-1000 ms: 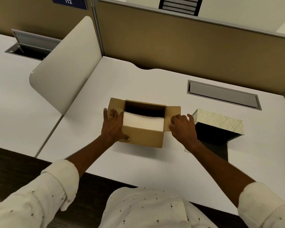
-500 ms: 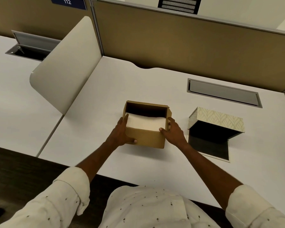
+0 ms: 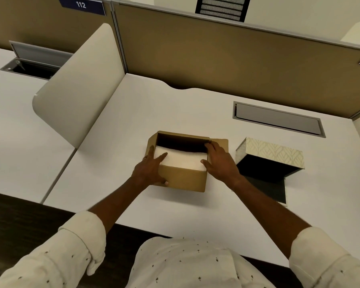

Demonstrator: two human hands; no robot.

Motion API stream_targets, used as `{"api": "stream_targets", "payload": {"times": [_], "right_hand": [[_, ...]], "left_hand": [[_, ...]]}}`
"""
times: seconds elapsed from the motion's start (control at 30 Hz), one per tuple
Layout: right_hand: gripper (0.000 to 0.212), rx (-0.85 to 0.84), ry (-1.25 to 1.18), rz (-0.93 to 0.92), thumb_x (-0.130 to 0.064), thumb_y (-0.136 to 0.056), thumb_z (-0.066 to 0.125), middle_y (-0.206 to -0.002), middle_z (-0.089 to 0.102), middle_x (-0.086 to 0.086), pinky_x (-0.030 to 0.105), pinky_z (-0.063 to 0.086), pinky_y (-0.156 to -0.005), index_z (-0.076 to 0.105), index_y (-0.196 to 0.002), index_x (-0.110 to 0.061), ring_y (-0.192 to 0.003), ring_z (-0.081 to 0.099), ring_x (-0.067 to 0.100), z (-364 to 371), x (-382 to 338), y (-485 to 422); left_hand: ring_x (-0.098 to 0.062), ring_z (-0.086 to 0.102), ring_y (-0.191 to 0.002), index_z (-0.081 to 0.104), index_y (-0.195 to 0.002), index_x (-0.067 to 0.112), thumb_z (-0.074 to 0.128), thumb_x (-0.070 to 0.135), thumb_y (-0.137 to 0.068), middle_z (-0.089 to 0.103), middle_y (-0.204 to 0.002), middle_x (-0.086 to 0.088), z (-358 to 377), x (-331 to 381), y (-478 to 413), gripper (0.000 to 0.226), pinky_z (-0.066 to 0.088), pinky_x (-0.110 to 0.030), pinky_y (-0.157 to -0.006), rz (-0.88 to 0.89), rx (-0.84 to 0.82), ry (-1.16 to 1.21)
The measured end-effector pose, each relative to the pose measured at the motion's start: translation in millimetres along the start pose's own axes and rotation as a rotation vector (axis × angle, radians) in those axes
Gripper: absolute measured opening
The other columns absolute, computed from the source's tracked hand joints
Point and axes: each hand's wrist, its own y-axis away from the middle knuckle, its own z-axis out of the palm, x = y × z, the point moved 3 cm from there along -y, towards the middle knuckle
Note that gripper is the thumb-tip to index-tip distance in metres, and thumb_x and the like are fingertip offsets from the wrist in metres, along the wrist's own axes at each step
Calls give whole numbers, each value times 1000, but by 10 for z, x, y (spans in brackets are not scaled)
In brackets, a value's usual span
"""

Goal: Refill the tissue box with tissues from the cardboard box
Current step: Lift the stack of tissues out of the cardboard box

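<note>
A white tabletop (image 3: pixel 175 215) with a closed grey cable hatch (image 3: pixel 277 119) meets a tan partition (image 3: pixel 227 59) and cream divider (image 3: pixel 79 86).

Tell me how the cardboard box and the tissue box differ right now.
The cardboard box is plain brown; the tissue box has a pale leaf pattern. The cardboard box holds a white stack of tissues; the tissue box's interior looks dark and empty. The left hand and right hand are on the cardboard box; nothing touches the tissue box. Both sit open on the white desk.
</note>
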Motion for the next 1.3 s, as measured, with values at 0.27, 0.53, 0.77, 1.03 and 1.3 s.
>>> {"api": "stream_targets", "payload": {"times": [0.27, 0.53, 0.77, 1.03, 1.3], "right_hand": [[75, 60, 85, -86, -35, -93, 67, -159, 37, 11, 47, 53, -93, 32, -155, -14, -128, 55, 33, -181, -52, -362], [81, -57, 21, 14, -45, -95, 64, -164, 29, 11, 55, 42, -109, 23, -158, -14, -142, 39, 35, -205, -63, -720], [74, -277, 60, 81, -49, -98, 56, -160, 36, 14, 55, 32, -117, 28, -155, -11, -144, 38, 35, -4, -39, -909], [61, -310, 29, 92, -46, -103, 47, -158, 42, 12, 58, 19, -122, 33, -156, -18, -146, 39, 33, 81, -27, -1084], [24, 208, -185, -286, -18, -101, 56, -117, 75, 7, 36, 48, -103, 71, -118, -14, -106, 70, 26, 154, -361, -742]], "left_hand": [[-35, 36, -142, 13, -158, 26, 83, 62, -63, -9, -167, -8, -1, -26, 20, 124, 43, -50, -109, 7, 26, -69], [-33, 37, -142, 10, -158, 25, 85, 58, -64, -11, -167, -5, 15, -39, 10, 124, 45, -50, -107, 3, 53, -56], [-34, 33, -144, 8, -158, 22, 89, 48, -65, -15, -166, -3, 65, -40, -13, 126, 43, -51, -108, -6, 59, 88], [-35, 40, -139, 11, -158, 22, 88, 47, -65, -16, -166, -2, 81, -36, -42, 124, 48, -51, -103, -26, 91, 93], [-34, 41, -139, 7, -159, 23, 83, 52, -69, -14, -166, -5, 168, -77, -53, 121, 48, -49, -103, -10, 122, 31]]}}
